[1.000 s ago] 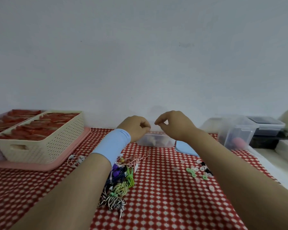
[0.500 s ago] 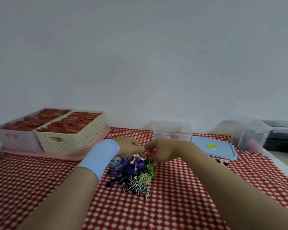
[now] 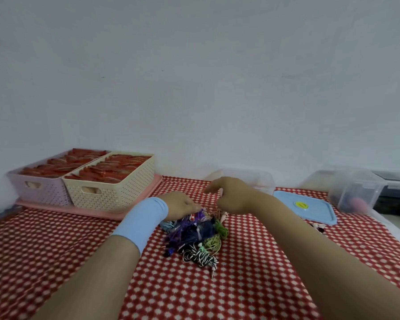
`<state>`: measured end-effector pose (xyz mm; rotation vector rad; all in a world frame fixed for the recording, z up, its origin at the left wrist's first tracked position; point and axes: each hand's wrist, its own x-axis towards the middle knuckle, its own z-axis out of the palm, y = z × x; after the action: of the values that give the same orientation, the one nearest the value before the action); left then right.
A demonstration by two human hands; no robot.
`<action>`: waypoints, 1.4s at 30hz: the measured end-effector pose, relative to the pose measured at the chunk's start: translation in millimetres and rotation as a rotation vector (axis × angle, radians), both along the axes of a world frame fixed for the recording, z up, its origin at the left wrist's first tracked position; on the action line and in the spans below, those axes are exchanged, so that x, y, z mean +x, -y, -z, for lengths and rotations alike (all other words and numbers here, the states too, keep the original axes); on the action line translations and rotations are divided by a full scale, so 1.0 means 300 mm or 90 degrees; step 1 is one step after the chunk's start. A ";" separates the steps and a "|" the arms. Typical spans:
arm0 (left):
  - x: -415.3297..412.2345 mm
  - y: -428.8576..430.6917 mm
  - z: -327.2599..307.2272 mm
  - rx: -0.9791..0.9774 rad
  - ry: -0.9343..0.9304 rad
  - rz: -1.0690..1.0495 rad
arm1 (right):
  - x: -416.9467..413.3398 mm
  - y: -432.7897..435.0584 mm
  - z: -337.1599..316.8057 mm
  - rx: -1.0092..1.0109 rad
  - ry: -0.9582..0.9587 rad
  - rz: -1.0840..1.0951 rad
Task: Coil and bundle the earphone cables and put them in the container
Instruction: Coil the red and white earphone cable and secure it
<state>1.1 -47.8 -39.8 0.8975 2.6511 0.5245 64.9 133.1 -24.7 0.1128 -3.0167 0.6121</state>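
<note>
Tangled earphone cables (image 3: 194, 234) lay on the bench (image 3: 252, 285). At their 11 o'clock the left hand (image 3: 179, 204) touched them, its fingers' state unclear. At 1 o'clock the right hand (image 3: 233, 197) had fingers clamped on a pink cable (image 3: 222, 214). Pulling might snag neighbouring cables before the container (image 3: 263, 181) at 12 o'clock.

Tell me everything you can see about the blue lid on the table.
The blue lid is a light blue rounded square, plastic by its look, with a round yellow piece at its middle. It lies flat on the red checked cloth, on no box, right of the right hand, whose forearm hides its near left edge. Nothing rests on it.
</note>
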 end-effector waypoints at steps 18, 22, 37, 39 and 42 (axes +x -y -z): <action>0.027 -0.075 -0.031 0.168 -0.045 -0.022 | 0.001 -0.117 0.054 -0.219 -0.021 0.061; 0.036 -0.139 -0.030 0.188 -0.022 0.001 | 0.028 -0.142 0.042 -0.311 -0.064 0.070; 0.065 -0.202 -0.062 0.213 -0.055 -0.019 | 0.102 -0.229 0.010 -0.473 -0.002 0.039; 0.073 -0.211 -0.080 0.201 -0.038 -0.023 | 0.107 -0.234 0.005 -0.471 -0.026 0.071; 0.091 -0.234 -0.109 0.253 0.106 -0.023 | 0.124 -0.247 -0.006 -0.487 -0.051 0.088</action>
<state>28.5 22.5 -7.1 0.8659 2.4560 1.1118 102.0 207.1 -22.7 -0.1056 -2.4697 1.6174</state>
